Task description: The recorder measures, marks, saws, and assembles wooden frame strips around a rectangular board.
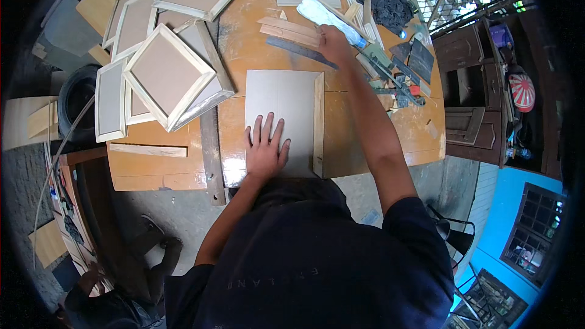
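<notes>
The orange table (pixel 237 42) bears a pale grey sheet (pixel 280 97).

Orange-brown table (pixel 390 143), grey board (pixel 283 103), overlapping framed panels (pixel 169 70), pale wood strip (pixel 149 150)

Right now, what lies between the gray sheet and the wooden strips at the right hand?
A dark strip, then bare tabletop before the sheet, in the head view.

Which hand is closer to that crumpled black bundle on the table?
The right hand: it is at the thin brown wooden strips, left of the black bundle. The left hand lies flat on the grey sheet, farther left and lower in the picture.
</notes>
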Demonstrator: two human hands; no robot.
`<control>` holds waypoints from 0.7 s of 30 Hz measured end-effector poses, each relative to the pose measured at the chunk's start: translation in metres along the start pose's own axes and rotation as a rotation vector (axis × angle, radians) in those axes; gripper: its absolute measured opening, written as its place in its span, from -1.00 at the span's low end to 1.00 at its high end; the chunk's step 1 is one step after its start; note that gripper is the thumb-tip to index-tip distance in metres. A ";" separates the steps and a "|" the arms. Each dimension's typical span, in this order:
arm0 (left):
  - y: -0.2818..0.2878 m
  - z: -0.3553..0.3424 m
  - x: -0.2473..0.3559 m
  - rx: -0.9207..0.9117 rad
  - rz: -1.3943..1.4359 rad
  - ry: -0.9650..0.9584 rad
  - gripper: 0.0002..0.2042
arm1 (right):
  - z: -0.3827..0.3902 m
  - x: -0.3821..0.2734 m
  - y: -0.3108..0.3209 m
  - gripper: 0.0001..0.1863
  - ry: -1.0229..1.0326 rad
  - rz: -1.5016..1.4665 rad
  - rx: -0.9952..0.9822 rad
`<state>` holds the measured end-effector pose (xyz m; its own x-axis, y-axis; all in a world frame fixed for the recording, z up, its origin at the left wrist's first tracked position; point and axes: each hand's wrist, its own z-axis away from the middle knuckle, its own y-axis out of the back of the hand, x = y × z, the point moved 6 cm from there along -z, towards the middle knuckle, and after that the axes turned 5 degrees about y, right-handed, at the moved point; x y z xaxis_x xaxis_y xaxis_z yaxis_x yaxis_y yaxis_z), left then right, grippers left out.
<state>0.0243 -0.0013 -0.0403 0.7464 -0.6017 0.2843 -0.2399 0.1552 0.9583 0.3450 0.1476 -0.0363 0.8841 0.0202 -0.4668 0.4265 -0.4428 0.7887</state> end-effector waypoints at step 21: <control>0.002 0.002 -0.002 0.033 -0.025 0.013 -0.46 | -0.022 0.009 -0.021 -0.65 -0.090 0.039 -0.373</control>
<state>0.0213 -0.0011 -0.0393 0.7601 -0.5951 0.2610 -0.2415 0.1141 0.9637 0.3483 0.1765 -0.0484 0.8876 -0.0762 -0.4542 0.4481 -0.0848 0.8900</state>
